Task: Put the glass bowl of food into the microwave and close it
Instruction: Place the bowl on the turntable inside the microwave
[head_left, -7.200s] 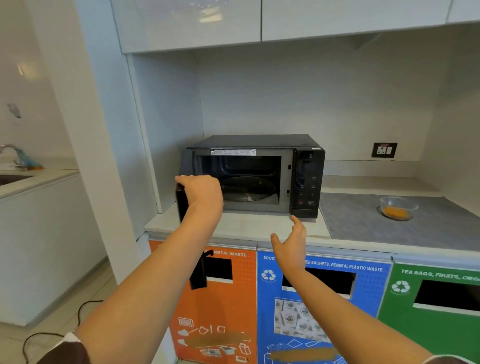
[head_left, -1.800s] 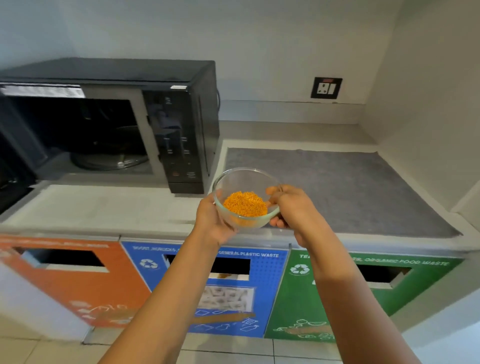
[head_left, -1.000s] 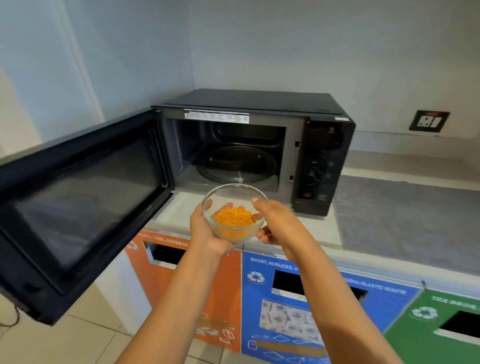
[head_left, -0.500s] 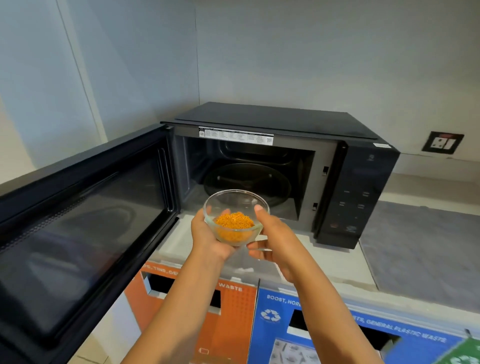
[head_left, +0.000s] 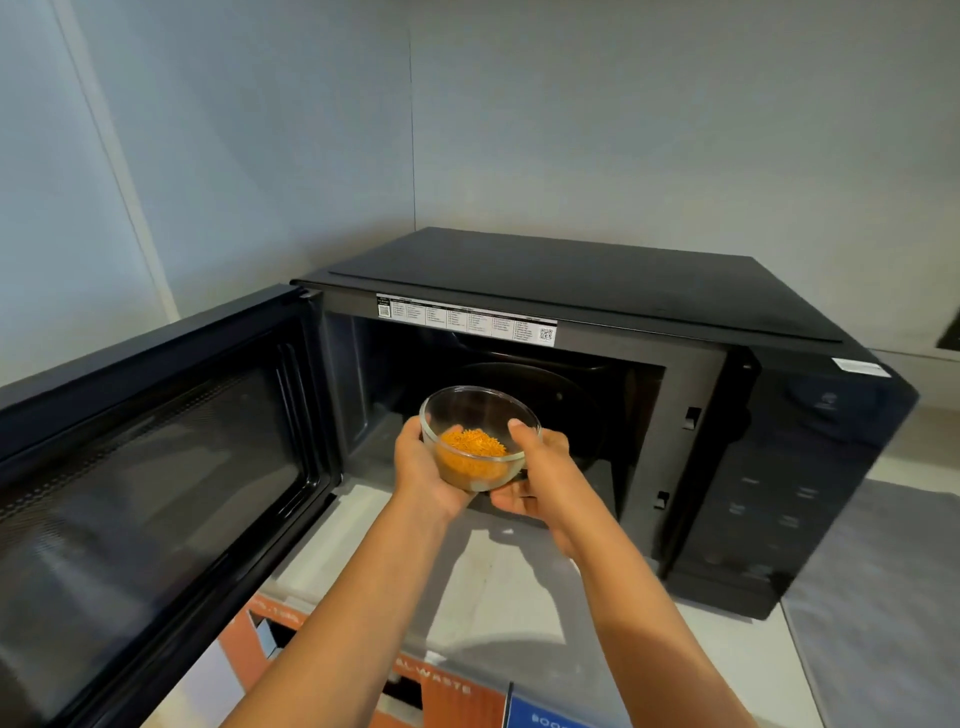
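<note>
A clear glass bowl (head_left: 475, 415) with orange food in it is held in both hands, just in front of the microwave's open mouth. My left hand (head_left: 423, 475) cups its left side and underside. My right hand (head_left: 540, 475) grips its right side, thumb on the rim. The black microwave (head_left: 623, 291) stands on the counter with its door (head_left: 150, 467) swung wide to the left. Inside, the dark glass turntable (head_left: 561, 395) shows behind the bowl.
The microwave's control panel (head_left: 795, 478) is on its right side. A grey mat (head_left: 883, 597) lies on the counter to the right. White counter (head_left: 493, 587) runs below the opening, with orange (head_left: 441, 696) and blue (head_left: 545, 717) bin fronts under it. Walls close in behind.
Both hands have carried the bowl forward from over the counter edge to the microwave's opening. The view has come closer to the microwave. The door stays wide open.
</note>
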